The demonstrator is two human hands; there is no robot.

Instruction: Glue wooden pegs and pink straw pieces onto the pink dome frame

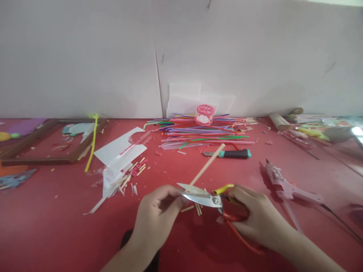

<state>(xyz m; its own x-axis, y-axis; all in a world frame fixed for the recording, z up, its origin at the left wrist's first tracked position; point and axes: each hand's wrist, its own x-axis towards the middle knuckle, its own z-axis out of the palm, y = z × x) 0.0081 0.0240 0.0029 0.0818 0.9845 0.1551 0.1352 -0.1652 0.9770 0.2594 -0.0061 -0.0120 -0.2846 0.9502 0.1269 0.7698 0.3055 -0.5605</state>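
Observation:
My right hand (253,217) grips the red and yellow handles of a pair of scissors (205,196), whose blades point left and are slightly apart. A thin wooden stick (208,164) runs from between the blades up and to the right. My left hand (159,217) pinches the near end of that stick just left of the blade tips. Several short cut stick pieces (195,208) lie on the red table (56,234) under the scissors.
A pink glue gun (286,187) with its cord lies to the right. A knife with a black and teal handle (231,153) sits behind the stick. Coloured straws (198,132) and a pink wheel-shaped piece (204,114) are by the wall. White paper scraps (120,151) lie left.

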